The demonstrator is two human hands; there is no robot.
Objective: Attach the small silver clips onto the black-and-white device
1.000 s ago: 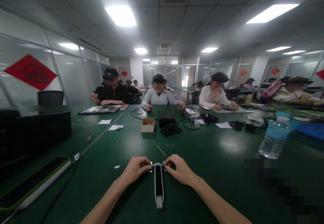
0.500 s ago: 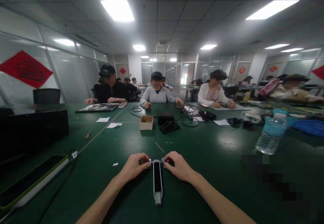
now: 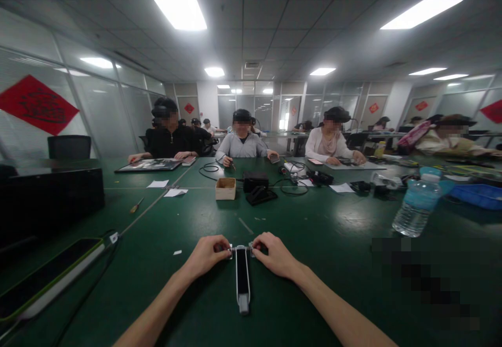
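Observation:
A long narrow piece with a white rim and a dark middle (image 3: 242, 274) lies on the green table, its grey end toward me. At its far end a thin bar runs crosswise, with a small clear or silvery fitting on each side. My left hand (image 3: 212, 253) is closed, thumb and fingers pinching the left fitting (image 3: 230, 253). On the other side my right hand (image 3: 272, 253) pinches the right fitting (image 3: 251, 250) in the same way. Fingers partly hide both fittings, so their exact kind cannot be made out.
Beyond my hands stand a small open box (image 3: 225, 189) and a black device (image 3: 255, 181) with cables. A water bottle (image 3: 418, 206) is at right. A screwdriver (image 3: 137, 205), a green-edged panel (image 3: 50, 274) and a dark screen (image 3: 50, 193) are at left. Several people sit opposite.
Both hands keep their pinch on the fittings, with hardly any movement. The whole view has shifted slightly. Across the table, the person in black has lowered a hand to the board.

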